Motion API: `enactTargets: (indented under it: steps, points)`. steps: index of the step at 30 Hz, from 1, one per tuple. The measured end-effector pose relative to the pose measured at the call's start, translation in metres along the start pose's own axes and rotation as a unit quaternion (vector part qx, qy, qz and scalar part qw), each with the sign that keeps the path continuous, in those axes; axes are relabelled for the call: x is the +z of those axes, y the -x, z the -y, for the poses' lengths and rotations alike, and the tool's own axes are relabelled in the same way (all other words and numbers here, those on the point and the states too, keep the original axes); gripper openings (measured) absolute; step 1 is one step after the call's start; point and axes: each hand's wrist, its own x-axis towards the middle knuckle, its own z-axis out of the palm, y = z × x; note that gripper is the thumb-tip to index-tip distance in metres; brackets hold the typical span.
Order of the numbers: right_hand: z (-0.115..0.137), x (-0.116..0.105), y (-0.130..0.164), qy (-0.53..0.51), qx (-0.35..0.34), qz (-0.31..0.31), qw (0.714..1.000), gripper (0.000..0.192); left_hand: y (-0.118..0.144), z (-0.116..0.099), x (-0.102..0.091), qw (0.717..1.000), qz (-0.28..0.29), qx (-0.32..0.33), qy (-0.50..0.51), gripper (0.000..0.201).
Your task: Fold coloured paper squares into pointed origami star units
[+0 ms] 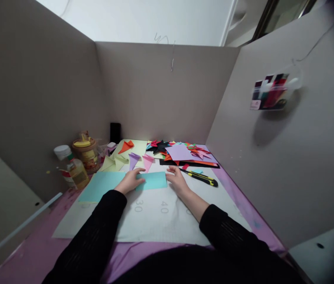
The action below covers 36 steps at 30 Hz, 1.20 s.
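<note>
Grey partitions [164, 90], flat and smooth, are enclosing a pink-covered bench [119, 262]. White mat [155, 227], numeral-printed, is covering much of it, black sleeves [91, 236] hiding portions. Turquoise sheet [103, 185], straight-edged, is lying at left, its right side running behind the left hand [130, 180]. Paper pile [179, 152], with sharp-pointed folded pieces, is crowding the far side; its lower layers are overlapping too closely to make out. Lidded jar [86, 154] and clear bottle [77, 171] of amber liquid are standing far left. Turquoise strip [153, 180], rectangular, is lying between the hands. Left hand is covering its left end, digits parted; whether it is gripping cannot be told. Right hand [179, 180], loosely curled and unclosed, is touching its right end. Yellow-black cutter [202, 178] is lying just beside. Purple folded piece [134, 159], pointed, is lying beyond the strip.
</note>
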Motion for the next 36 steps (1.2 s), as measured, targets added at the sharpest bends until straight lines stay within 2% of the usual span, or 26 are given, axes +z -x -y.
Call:
enactTargets:
  steps: [3, 9, 15, 18, 24, 28, 31, 36]
  points:
    - [0.000, -0.004, 0.002, 0.003, -0.028, -0.028, 0.999, 0.048, 0.000, -0.003, -0.003, 0.996, -0.047, -0.009, 0.072, 0.041]
    - [0.004, -0.004, 0.005, 0.004, -0.076, -0.002, 0.997, 0.043, 0.000, 0.000, -0.001, 0.973, -0.113, -0.053, 0.195, 0.050]
    - [0.013, -0.005, 0.011, 0.046, -0.115, -0.042, 0.991, 0.037, 0.001, -0.004, 0.000, 0.966, -0.137, -0.066, 0.209, 0.043]
    - [0.017, -0.006, 0.015, 0.075, -0.147, -0.037, 0.986, 0.038, 0.001, -0.005, 0.001, 0.961, -0.160, -0.079, 0.209, 0.040]
    - [0.019, -0.006, 0.022, 0.156, -0.206, 0.027, 0.966, 0.050, 0.000, 0.000, 0.002, 0.952, -0.178, -0.082, 0.234, 0.040]
    - [0.019, -0.004, 0.024, 0.203, -0.237, 0.057, 0.948, 0.055, -0.003, 0.007, 0.007, 0.937, -0.172, -0.094, 0.289, 0.044]
    - [0.019, -0.003, 0.026, 0.213, -0.232, 0.069, 0.947, 0.060, -0.006, 0.011, 0.010, 0.927, -0.165, -0.101, 0.322, 0.045]
    - [0.020, -0.004, 0.026, 0.213, -0.218, 0.059, 0.951, 0.068, -0.007, 0.013, 0.011, 0.925, -0.159, -0.095, 0.332, 0.045]
